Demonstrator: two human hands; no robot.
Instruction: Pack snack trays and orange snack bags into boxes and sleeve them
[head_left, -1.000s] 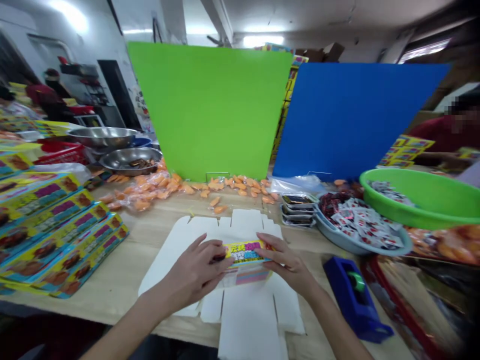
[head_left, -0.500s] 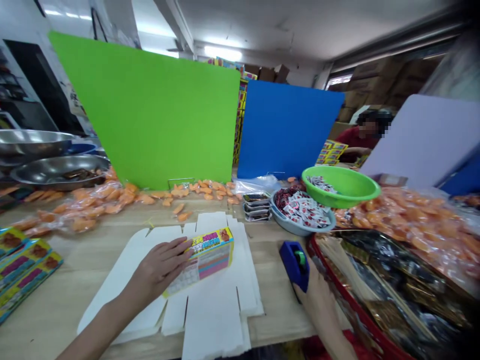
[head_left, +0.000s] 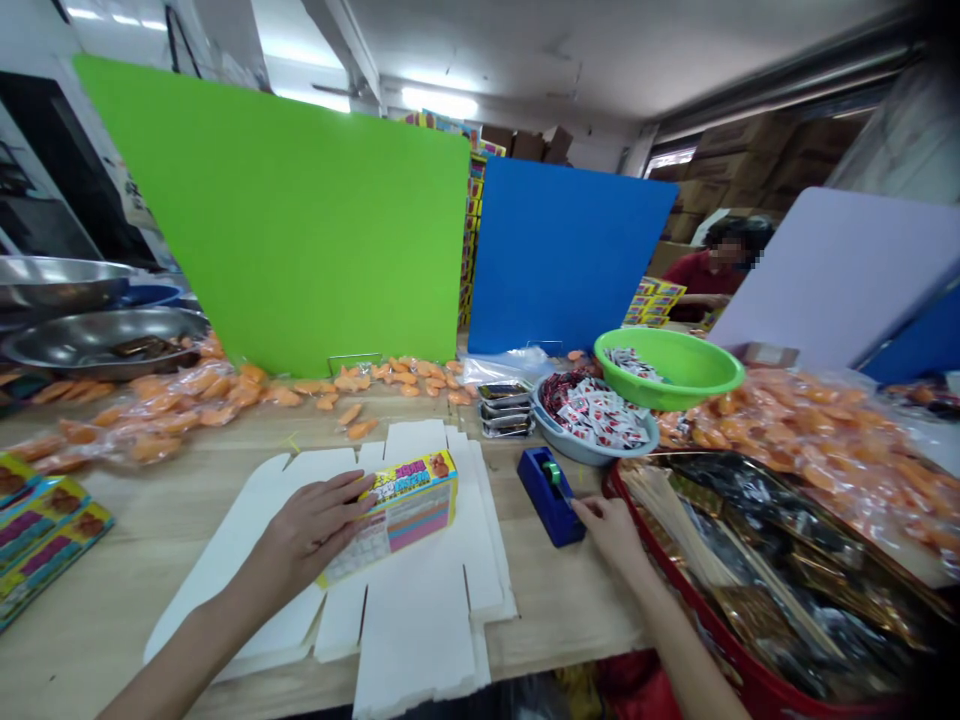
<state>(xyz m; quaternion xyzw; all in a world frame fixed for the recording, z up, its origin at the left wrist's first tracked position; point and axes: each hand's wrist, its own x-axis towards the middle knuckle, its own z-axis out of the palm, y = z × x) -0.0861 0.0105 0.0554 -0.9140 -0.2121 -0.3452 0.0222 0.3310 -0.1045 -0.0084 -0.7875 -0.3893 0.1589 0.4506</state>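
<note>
A small printed carton point(head_left: 420, 500), yellow with pink and blue lettering, lies on a stack of flat white cardboard blanks point(head_left: 420, 620). My left hand point(head_left: 319, 525) is wrapped over the carton's left end, fingers across its top edge; the thumb is hidden. To the right, a blue tape dispenser point(head_left: 544, 495) with a green core rests on the wooden table. At the dispenser's near right end, my right hand point(head_left: 611, 535) has its thumb and fingertips pinched together, touching the cutting edge where the tape end sits. The clear tape itself is hardly visible.
A red-rimmed tray point(head_left: 622, 490) with sticks and dark packets lies right of my right hand. Behind stand a grey-blue basin point(head_left: 551, 430) of sachets and a green bowl point(head_left: 705, 365). Printed cartons point(head_left: 56, 540) lie left. Upright boards point(head_left: 300, 230) line the back; a person point(head_left: 705, 275) sits beyond.
My right hand has let go of the dispenser's body and pinches at its near end. The dispenser has shifted left and now sits flatter. My left hand stays on the carton.
</note>
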